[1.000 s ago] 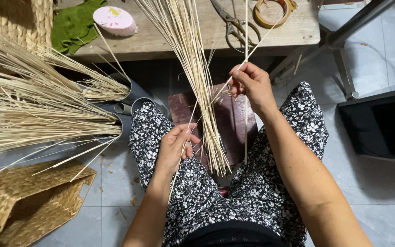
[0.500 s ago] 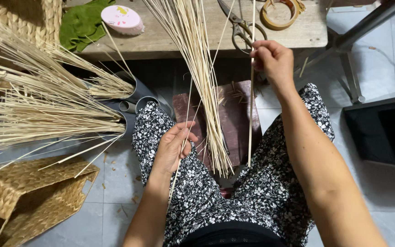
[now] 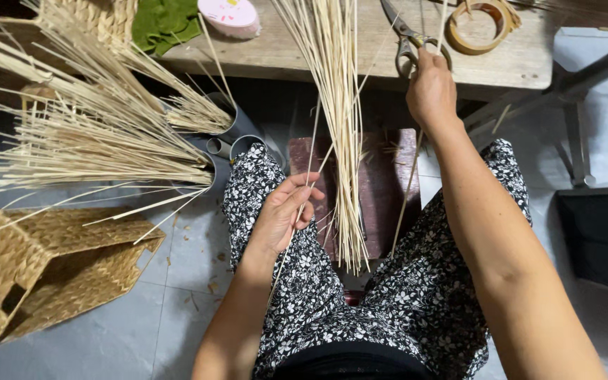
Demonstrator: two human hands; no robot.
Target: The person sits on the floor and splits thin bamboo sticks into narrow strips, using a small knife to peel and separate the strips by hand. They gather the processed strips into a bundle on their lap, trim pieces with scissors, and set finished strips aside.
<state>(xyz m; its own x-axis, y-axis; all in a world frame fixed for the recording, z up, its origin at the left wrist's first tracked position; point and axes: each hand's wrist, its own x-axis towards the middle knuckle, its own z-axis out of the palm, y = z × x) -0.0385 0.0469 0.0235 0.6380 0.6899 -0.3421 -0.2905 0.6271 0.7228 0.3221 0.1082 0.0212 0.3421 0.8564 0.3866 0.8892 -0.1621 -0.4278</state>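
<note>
A bundle of thin pale reeds [image 3: 339, 134] stands between my knees, leaning on the wooden table's [image 3: 304, 53] edge. My right hand [image 3: 431, 91] is raised near the table edge, fingers closed on a single long reed [image 3: 406, 204] that hangs down beside the bundle. My left hand [image 3: 283, 214] rests on my left thigh with another thin reed [image 3: 304, 197] pinched loosely in its fingers. My lap wears black-and-white flowered fabric.
Scissors [image 3: 406, 35] and a brown tape roll [image 3: 480, 28] lie on the table by my right hand; a pink round box [image 3: 228, 15] and green cloth [image 3: 167, 24] lie further left. Reed sheaves in tubes [image 3: 93, 134] and a woven basket [image 3: 51, 271] lie left. A dark box [image 3: 603, 239] sits right.
My right hand has risen from beside the bundle up to the table edge, drawing one reed upward out of the bundle. My left hand has stayed on the thigh.
</note>
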